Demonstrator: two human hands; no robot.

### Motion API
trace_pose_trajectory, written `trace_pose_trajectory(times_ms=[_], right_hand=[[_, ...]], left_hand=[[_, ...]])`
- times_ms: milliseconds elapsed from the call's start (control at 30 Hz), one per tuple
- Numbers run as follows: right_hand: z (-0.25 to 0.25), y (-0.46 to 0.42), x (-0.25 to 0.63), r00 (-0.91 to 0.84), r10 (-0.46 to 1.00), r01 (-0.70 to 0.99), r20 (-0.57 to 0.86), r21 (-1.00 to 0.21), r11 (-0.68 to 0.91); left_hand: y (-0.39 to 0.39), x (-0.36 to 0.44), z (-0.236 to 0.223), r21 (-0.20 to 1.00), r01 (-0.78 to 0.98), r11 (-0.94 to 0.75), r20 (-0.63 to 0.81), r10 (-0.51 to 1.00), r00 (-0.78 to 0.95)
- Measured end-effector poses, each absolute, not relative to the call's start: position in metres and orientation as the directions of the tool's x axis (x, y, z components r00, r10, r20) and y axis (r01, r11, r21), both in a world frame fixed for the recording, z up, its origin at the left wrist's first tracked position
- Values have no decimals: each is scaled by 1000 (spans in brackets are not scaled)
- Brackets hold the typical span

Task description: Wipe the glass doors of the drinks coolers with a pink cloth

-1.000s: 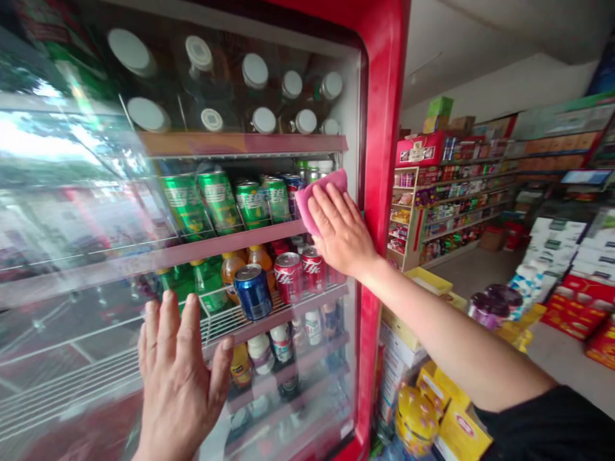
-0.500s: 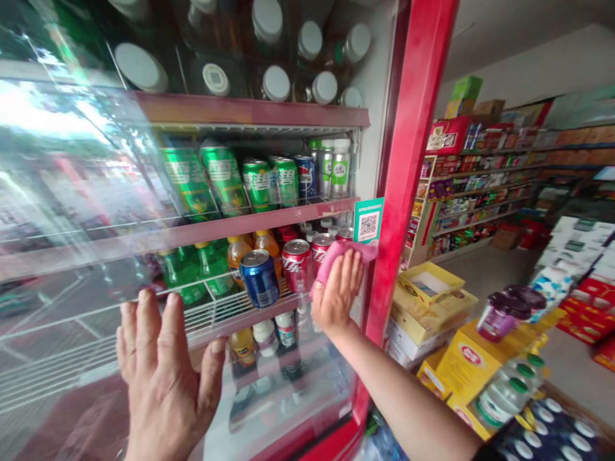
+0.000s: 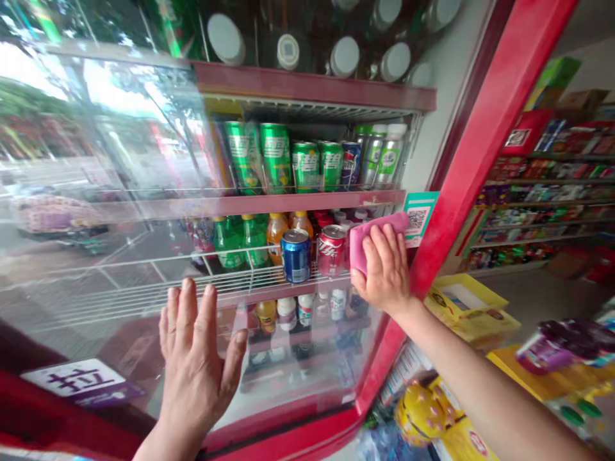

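Note:
My right hand presses a pink cloth flat against the glass door of a red drinks fridge, near the door's right edge, just left of a teal QR sticker. My left hand lies flat on the lower glass with fingers spread, holding nothing. Behind the glass stand green cans on one shelf, and a blue can and a red can on the shelf below.
White-capped bottles fill the fridge's top shelf. Yellow cartons and bottles are stacked on the floor at the right. Shop shelves with packaged goods run along the far right wall. A sign with characters sits at the lower left.
My right hand wiped the cloth down the glass from the green-can shelf to the red-can shelf, then slightly right. My view swung down and left. The left hand stayed flat on the glass.

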State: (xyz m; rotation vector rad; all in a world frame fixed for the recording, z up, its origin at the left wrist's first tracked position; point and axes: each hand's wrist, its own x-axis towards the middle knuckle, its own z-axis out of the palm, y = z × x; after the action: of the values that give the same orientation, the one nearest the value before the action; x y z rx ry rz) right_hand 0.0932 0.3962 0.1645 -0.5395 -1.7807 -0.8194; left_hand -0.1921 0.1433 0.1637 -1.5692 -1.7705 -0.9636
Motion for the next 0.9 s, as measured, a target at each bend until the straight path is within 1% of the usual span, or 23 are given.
trace_pose_trajectory(times_ms=[67, 167, 233, 367, 433, 500, 567, 633, 667, 733, 800, 900], right_hand=[[160, 402, 96, -373, -36, 700, 927, 307, 645], [152, 388, 60, -302, -5, 738, 953, 237, 632], [147, 368, 15, -260, 2, 733, 966, 196, 651], [145, 314, -91, -211, -9, 682, 977, 153, 715], [151, 286, -139, -204, -29, 650, 979, 158, 743], [159, 263, -177, -287, -54, 583, 956, 220, 782], [168, 249, -200, -436, -35, 497, 899, 273, 824], [173, 245, -204, -519, -9, 453, 854, 284, 845], [174, 247, -197, -511, -4, 464, 860, 280, 840], [171, 259, -172, -408, -17, 538, 913, 255, 804], [164, 276, -140, -275, 5, 640, 961, 179, 747], [152, 294, -111, -182, 30, 706, 983, 110, 699]], left_hand=[[129, -208, 158, 159, 985, 62, 804, 571, -165], [112, -232, 157, 176, 982, 73, 811, 554, -187], [102, -246, 159, 183, 980, 83, 823, 533, -198], [84, -273, 164, 198, 974, 108, 835, 502, -226], [79, -284, 167, 205, 972, 114, 835, 498, -235], [77, -292, 170, 204, 973, 109, 837, 496, -231], [76, -298, 174, 192, 977, 97, 847, 486, -215], [75, -303, 178, 176, 981, 85, 859, 473, -195], [72, -306, 180, 169, 982, 82, 863, 469, -187], [65, -314, 181, 160, 984, 82, 865, 468, -180], [55, -324, 178, 164, 982, 89, 864, 467, -186], [43, -338, 172, 189, 976, 109, 866, 450, -218]])
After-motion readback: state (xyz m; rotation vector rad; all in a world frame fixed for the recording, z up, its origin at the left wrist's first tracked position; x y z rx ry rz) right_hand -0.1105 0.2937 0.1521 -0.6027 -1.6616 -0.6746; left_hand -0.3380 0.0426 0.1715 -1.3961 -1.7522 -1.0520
